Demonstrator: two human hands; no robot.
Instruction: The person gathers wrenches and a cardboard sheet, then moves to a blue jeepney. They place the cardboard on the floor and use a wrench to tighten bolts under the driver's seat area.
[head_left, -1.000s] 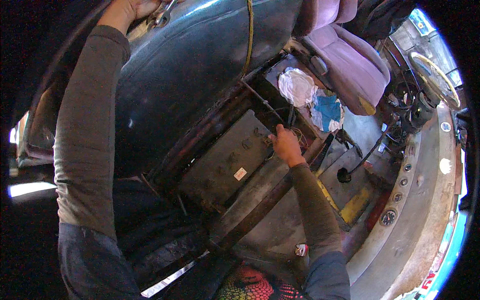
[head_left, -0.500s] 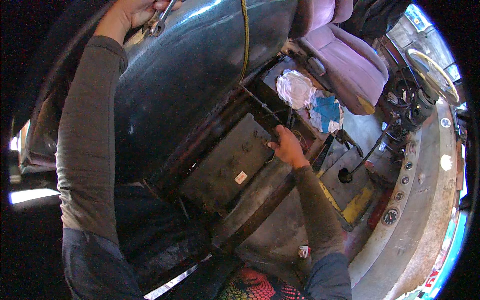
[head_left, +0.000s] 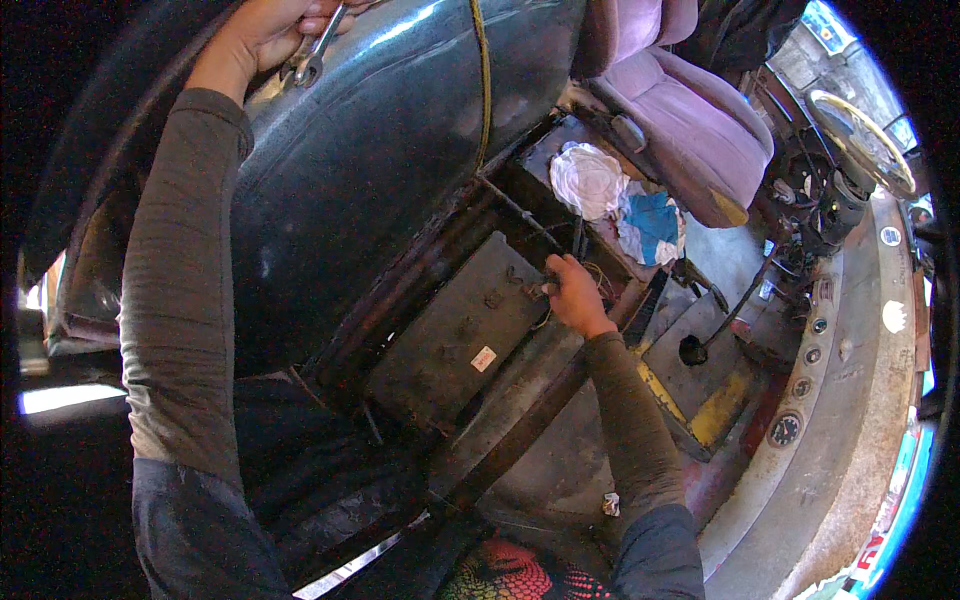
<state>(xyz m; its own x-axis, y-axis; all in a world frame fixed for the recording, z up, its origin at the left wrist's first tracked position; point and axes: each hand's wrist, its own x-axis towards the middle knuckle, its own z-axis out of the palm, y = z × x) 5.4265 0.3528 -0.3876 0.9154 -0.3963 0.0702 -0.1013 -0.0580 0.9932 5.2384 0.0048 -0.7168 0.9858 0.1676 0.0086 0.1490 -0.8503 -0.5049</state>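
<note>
At the upper left my left hand (head_left: 268, 38) is closed around a metal wrench (head_left: 318, 58), its open jaw pointing down. That hand is against the raised dark padded cover (head_left: 380, 170). Lower and right of centre, my right hand (head_left: 580, 300) has its thumb and fingers closed at the end corner of a large dark battery (head_left: 450, 330). What they grip there is mostly hidden by the fingers. Thin wires (head_left: 603, 280) loop beside this hand. The battery sits in a recess and bears a small white label (head_left: 483, 358).
A yellow-brown rope (head_left: 482, 90) hangs over the cover to a metal bar (head_left: 522, 212). White cloth (head_left: 588, 180) and a blue-white rag (head_left: 653, 228) lie beyond my right hand. A pinkish seat (head_left: 690, 120), steering wheel (head_left: 862, 145), gear lever (head_left: 735, 310) and dashboard gauges (head_left: 785, 428) are to the right.
The view has shifted slightly. My left hand and the wrench appear a little lower; both hands keep their grip and my right hand stays at the battery corner.
</note>
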